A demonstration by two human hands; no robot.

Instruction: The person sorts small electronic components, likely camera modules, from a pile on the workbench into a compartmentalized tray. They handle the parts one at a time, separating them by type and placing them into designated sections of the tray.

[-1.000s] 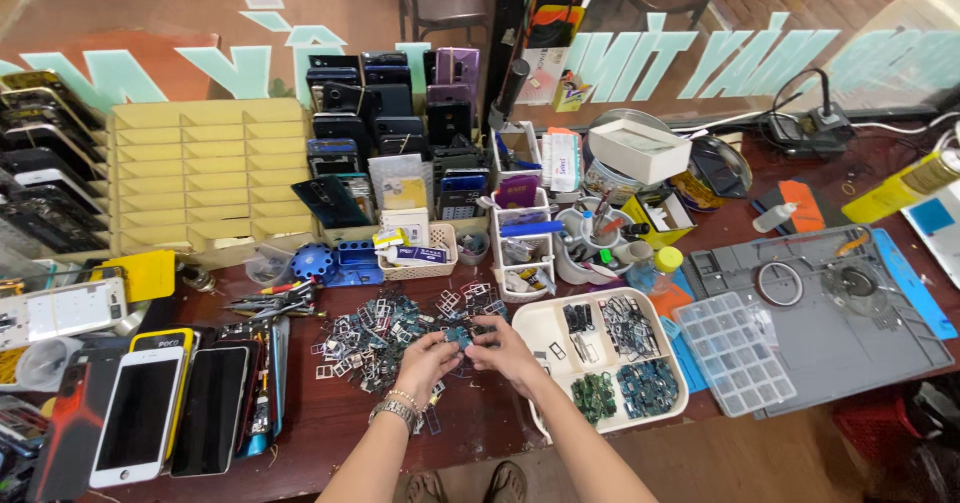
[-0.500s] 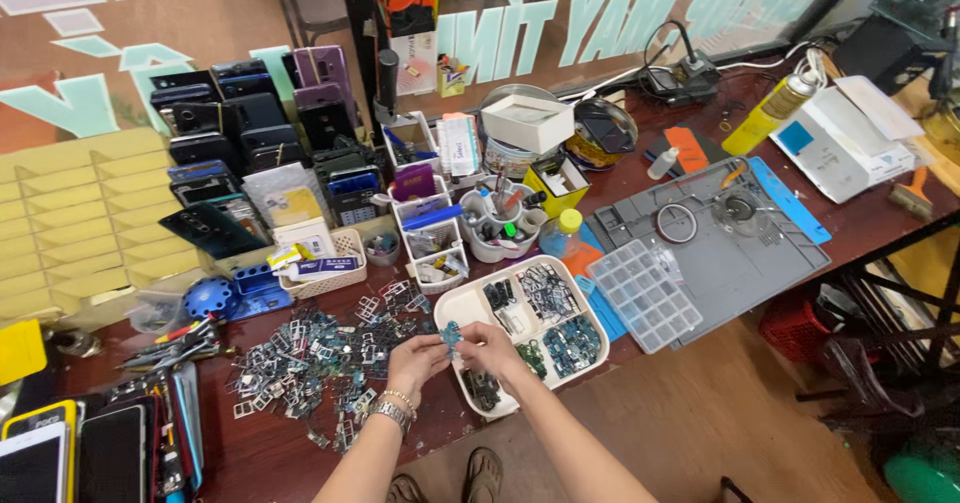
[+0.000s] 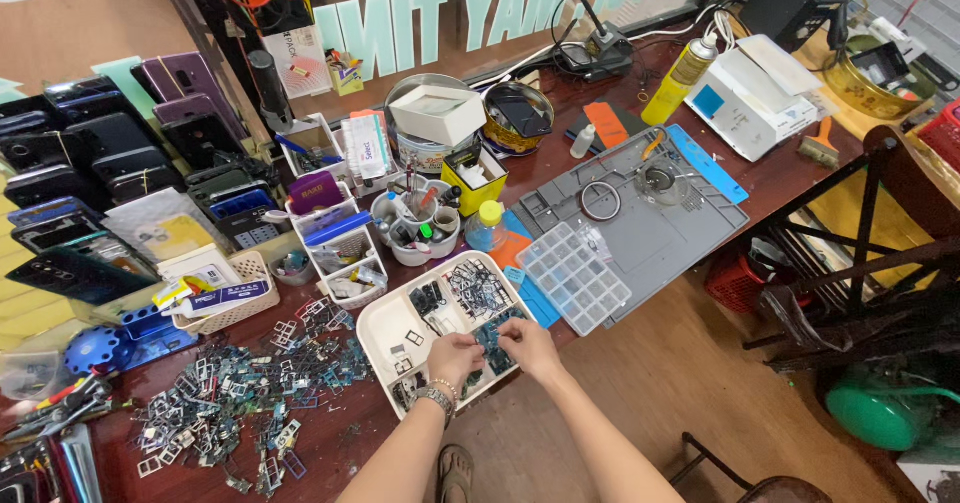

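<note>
I see a dark red-brown workbench spanning the scene, a glass window with pale lettering at the far side, and wood-plank floor near right under daylight.

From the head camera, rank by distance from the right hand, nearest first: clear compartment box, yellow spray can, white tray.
From the right hand:
1. White tray, directly under it.
2. Clear compartment box, just beyond, slightly right.
3. Yellow spray can, far back right.

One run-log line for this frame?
left hand: over white tray, pinching small part | right hand: over tray, pinching small part | loose metal parts pile on table, left of tray
</note>
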